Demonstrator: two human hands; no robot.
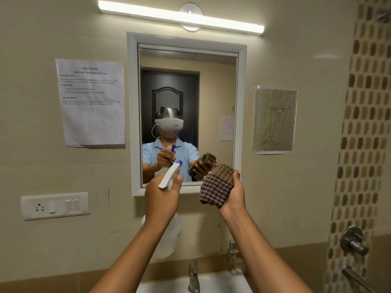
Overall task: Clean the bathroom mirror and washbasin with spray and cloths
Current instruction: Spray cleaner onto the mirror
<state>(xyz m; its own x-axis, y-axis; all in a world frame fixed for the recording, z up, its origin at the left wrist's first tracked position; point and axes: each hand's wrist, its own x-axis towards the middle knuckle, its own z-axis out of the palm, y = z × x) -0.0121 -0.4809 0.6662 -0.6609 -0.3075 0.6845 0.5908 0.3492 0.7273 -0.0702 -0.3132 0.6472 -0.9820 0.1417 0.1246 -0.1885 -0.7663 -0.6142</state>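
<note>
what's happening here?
A person stands at the mirror above the basin. The left hand grips a spray bottle, nozzle aimed at the glass. The right hand holds a checked cloth bunched up near the mirror's lower edge. No spray or wiping marks are visible on the glass.

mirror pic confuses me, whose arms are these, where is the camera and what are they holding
The camera sits on the person's head, so the two arms reaching forward are the wearer's own, and the mirror shows that same person wearing a headset. The left hand grips a white spray bottle with its blue nozzle aimed at the glass. The right hand holds a checked cloth. Below are a tap and the washbasin rim.
</note>
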